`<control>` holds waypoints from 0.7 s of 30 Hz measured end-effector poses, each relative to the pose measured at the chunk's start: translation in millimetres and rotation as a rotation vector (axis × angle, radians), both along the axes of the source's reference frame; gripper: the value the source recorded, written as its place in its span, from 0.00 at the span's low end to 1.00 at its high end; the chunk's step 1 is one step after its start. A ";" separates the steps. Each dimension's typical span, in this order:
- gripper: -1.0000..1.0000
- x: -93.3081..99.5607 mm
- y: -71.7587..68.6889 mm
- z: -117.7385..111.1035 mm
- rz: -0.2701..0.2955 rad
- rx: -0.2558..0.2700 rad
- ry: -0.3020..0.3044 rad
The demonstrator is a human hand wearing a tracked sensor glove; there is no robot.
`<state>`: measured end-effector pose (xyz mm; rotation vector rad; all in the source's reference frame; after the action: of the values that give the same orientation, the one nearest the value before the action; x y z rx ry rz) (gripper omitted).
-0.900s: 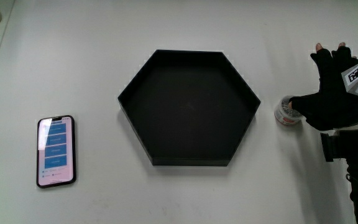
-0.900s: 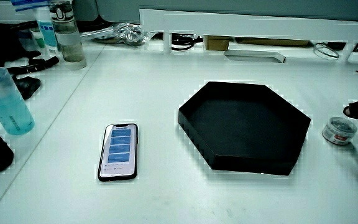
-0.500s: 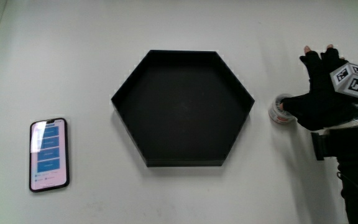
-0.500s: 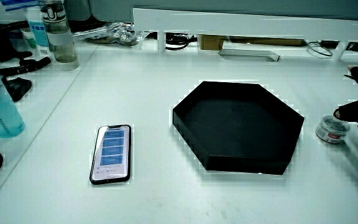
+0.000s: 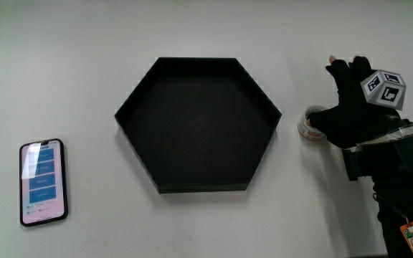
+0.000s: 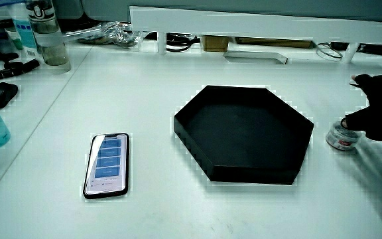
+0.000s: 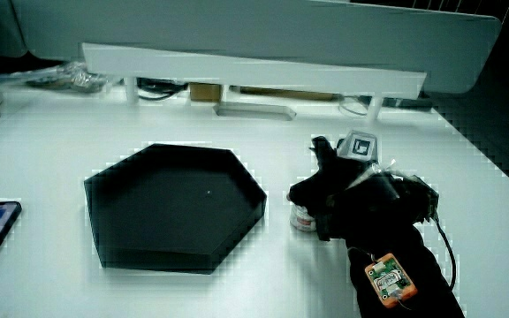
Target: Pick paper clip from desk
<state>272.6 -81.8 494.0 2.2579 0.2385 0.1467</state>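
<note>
A white tabletop (image 5: 84,57) carries few items. A phone (image 5: 43,181) lies screen-up, well apart from the work. A black hexagonal tray (image 5: 198,123) sits mid-table, empty. Just beside the tray stands a small round container (image 5: 308,126), presumably holding the paper clips; no loose clip is discernible. The hand (image 5: 351,115) rests against it, thumb touching its rim, other fingers extended; nothing is lifted. Risk: a thumb-side nudge may tip or slide the container against the tray wall.

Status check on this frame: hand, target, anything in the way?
Hand on the small round container beside the black hexagonal tray; grasp unconfirmed. No loose paper clip visible. Phone well clear.
</note>
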 end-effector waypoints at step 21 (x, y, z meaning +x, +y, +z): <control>1.00 -22.5 13.5 53.5 0.000 -0.068 -0.059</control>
<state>250.1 -68.3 547.5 2.1827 0.2093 0.2014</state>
